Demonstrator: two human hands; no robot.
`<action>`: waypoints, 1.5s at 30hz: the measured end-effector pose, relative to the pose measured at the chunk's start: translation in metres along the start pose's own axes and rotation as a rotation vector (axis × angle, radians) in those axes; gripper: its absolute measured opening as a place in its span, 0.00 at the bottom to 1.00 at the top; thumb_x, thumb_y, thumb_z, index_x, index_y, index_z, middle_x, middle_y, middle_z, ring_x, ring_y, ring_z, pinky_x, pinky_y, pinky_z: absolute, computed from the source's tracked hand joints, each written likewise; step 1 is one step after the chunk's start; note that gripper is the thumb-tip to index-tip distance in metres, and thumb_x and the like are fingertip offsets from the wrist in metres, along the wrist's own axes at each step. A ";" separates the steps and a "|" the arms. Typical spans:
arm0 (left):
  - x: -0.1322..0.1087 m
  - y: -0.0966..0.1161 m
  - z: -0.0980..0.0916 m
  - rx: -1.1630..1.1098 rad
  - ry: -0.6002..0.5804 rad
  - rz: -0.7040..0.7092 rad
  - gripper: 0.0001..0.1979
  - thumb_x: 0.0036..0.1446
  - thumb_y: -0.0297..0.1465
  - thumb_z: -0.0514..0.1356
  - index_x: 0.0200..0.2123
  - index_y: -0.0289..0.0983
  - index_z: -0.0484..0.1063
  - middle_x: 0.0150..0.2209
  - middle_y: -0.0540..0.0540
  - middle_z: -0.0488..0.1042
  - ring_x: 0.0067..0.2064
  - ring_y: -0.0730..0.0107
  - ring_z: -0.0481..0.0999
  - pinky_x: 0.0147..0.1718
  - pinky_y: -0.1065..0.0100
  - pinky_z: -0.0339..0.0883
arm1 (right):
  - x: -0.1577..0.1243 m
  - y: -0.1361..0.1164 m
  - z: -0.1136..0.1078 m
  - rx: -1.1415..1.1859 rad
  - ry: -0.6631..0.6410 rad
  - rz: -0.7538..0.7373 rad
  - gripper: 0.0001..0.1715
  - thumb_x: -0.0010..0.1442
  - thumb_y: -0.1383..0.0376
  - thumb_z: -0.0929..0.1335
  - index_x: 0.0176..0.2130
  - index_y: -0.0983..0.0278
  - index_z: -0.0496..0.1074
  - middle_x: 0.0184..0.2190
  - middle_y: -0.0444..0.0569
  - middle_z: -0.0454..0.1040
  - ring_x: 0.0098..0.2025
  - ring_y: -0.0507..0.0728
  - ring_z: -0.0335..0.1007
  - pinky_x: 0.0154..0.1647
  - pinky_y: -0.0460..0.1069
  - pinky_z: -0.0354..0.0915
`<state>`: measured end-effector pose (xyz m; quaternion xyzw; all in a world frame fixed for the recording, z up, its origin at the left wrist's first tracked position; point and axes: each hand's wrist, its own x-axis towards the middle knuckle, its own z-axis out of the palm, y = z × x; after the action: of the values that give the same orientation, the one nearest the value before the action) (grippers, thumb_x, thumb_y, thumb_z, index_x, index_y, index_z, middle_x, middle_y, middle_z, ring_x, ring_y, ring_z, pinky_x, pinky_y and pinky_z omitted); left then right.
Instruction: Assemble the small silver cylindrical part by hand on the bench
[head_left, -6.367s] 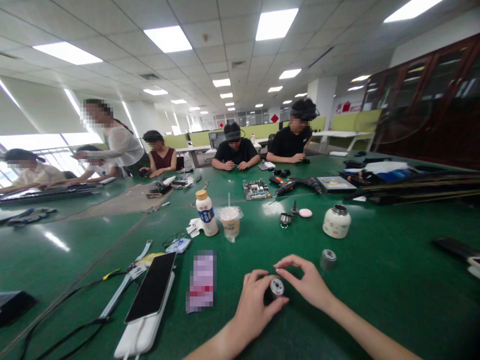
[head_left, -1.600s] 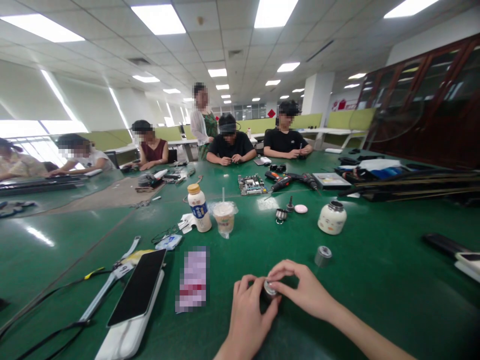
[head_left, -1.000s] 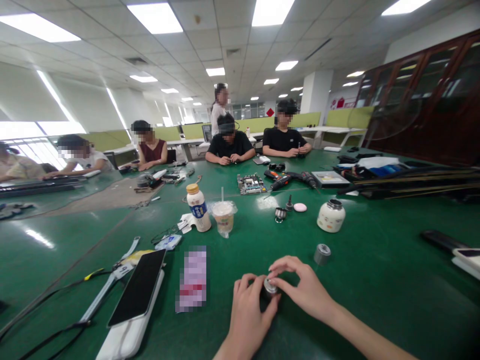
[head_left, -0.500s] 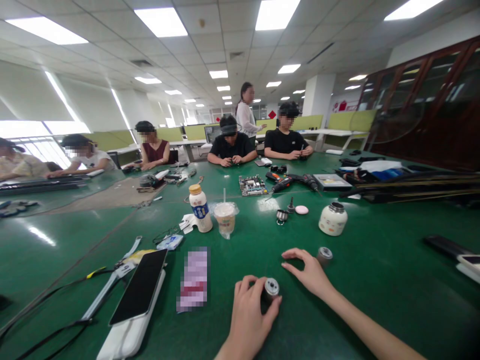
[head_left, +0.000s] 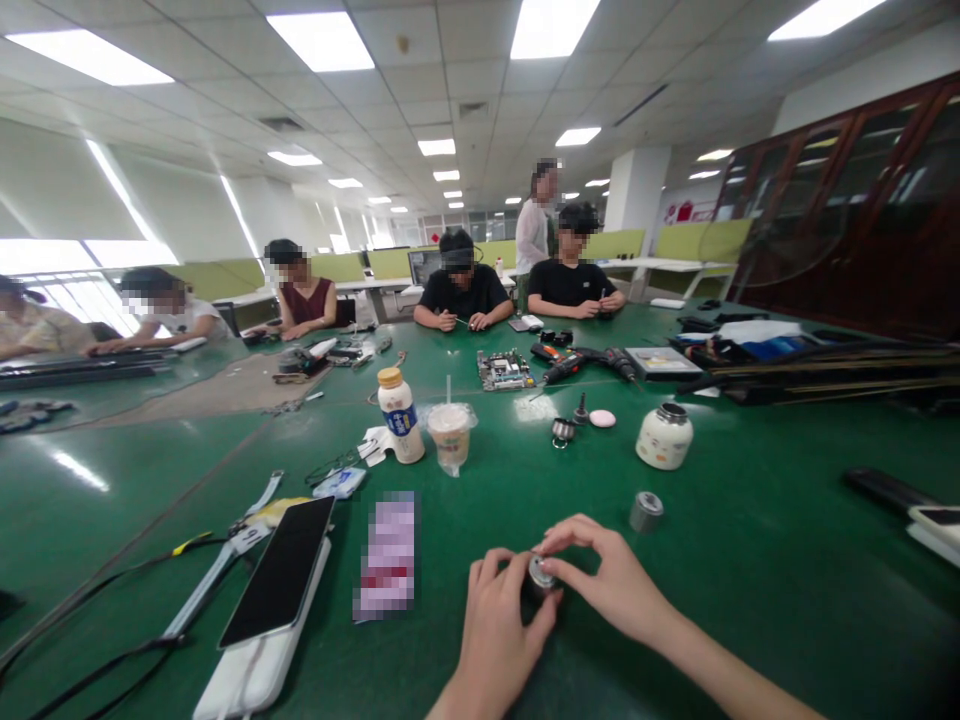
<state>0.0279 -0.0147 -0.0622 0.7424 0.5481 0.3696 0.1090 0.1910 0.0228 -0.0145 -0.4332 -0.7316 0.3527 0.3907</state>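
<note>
My left hand [head_left: 495, 625] is wrapped round the side of a small metal cylinder [head_left: 541, 578] that stands upright on the green table. Over its top, my right hand [head_left: 611, 575] has thumb and forefinger closed at the rim. Whether a small part sits between those fingertips is hidden. A second, similar metal cylinder [head_left: 646, 512] stands by itself behind my right hand, not touched.
Ahead are a milk bottle [head_left: 400, 418], a plastic cup with straw [head_left: 450, 438] and a white round jar [head_left: 664, 437]. To the left lie a phone [head_left: 281, 570] and a pixelated purple packet [head_left: 388, 555]. Co-workers sit across the table [head_left: 720, 600].
My right hand has moved left from beside the second cylinder onto the top of the held one. The left hand keeps its place. A standing person in the background has moved right.
</note>
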 end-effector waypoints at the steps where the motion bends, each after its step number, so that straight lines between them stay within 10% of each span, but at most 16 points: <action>1: 0.000 0.000 0.000 -0.002 -0.001 0.000 0.13 0.54 0.30 0.62 0.45 0.40 0.72 0.40 0.43 0.72 0.41 0.58 0.70 0.40 0.58 0.65 | -0.001 0.000 0.001 -0.011 -0.006 0.004 0.03 0.56 0.65 0.70 0.34 0.60 0.77 0.36 0.47 0.77 0.44 0.58 0.72 0.50 0.54 0.65; 17: 0.001 -0.002 0.001 0.012 -0.017 0.001 0.12 0.54 0.30 0.62 0.44 0.41 0.73 0.39 0.43 0.73 0.41 0.57 0.71 0.40 0.58 0.66 | 0.000 0.000 -0.003 -0.199 0.124 -0.027 0.07 0.56 0.60 0.71 0.36 0.59 0.74 0.24 0.43 0.74 0.38 0.60 0.70 0.44 0.54 0.63; 30: 0.000 -0.002 0.001 0.006 -0.007 0.012 0.13 0.55 0.31 0.61 0.44 0.41 0.73 0.40 0.43 0.73 0.41 0.57 0.71 0.40 0.58 0.66 | 0.000 -0.003 -0.004 -0.157 0.035 -0.096 0.02 0.57 0.65 0.71 0.32 0.58 0.76 0.34 0.44 0.77 0.42 0.59 0.70 0.46 0.54 0.63; 40: -0.001 -0.004 0.005 0.010 0.014 -0.005 0.12 0.54 0.33 0.62 0.44 0.40 0.73 0.40 0.42 0.72 0.41 0.57 0.71 0.41 0.57 0.67 | 0.023 0.070 -0.027 -0.218 0.145 -0.026 0.04 0.55 0.64 0.70 0.32 0.62 0.74 0.31 0.46 0.78 0.38 0.59 0.74 0.45 0.56 0.66; 45: 0.000 -0.005 0.007 0.035 0.048 0.009 0.13 0.53 0.31 0.63 0.43 0.38 0.73 0.39 0.41 0.73 0.41 0.57 0.71 0.41 0.56 0.67 | 0.018 0.046 -0.020 -0.033 0.142 -0.015 0.04 0.57 0.64 0.70 0.34 0.63 0.73 0.33 0.46 0.77 0.38 0.57 0.74 0.45 0.52 0.67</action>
<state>0.0289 -0.0114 -0.0698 0.7374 0.5537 0.3781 0.0815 0.2191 0.0604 -0.0403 -0.4579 -0.7110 0.3063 0.4370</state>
